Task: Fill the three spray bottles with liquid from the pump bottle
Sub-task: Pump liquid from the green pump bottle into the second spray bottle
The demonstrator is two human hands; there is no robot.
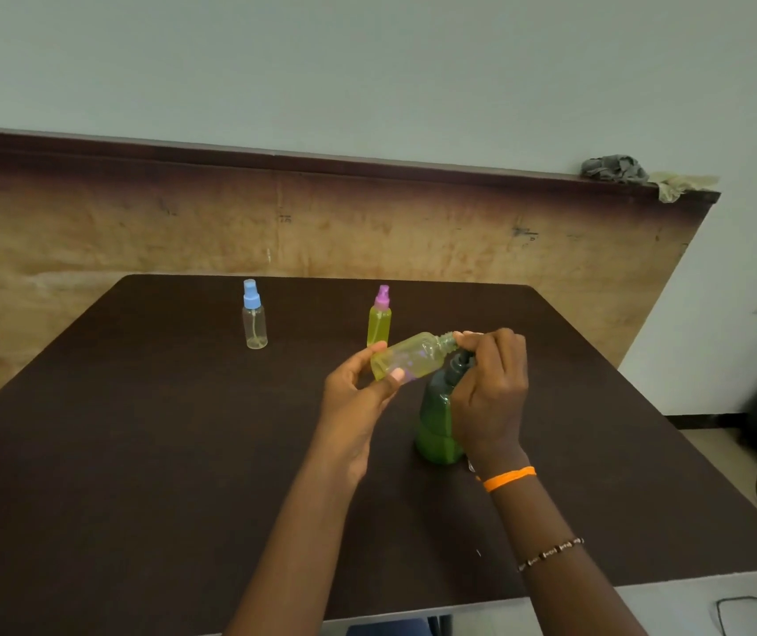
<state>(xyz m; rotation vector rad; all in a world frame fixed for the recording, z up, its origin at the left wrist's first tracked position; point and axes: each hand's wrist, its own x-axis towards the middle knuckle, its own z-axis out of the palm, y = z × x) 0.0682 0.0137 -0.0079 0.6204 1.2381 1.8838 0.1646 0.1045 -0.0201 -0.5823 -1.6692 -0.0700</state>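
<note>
From the head view, the left hand (358, 387) grips an uncapped spray bottle (408, 360), tilted with its neck against the pump bottle (438, 420) near the counter (137, 452) middle, while the right hand (489, 383) curls its fingers over the pump head. This looks like the second fill: the purple-capped bottle (379, 321) behind holds liquid, the blue-capped bottle (255, 321) toward the far left stands clear. Next calls for steady pumping with neck kept on the spout, then recapping; I cannot see its cap.
</note>
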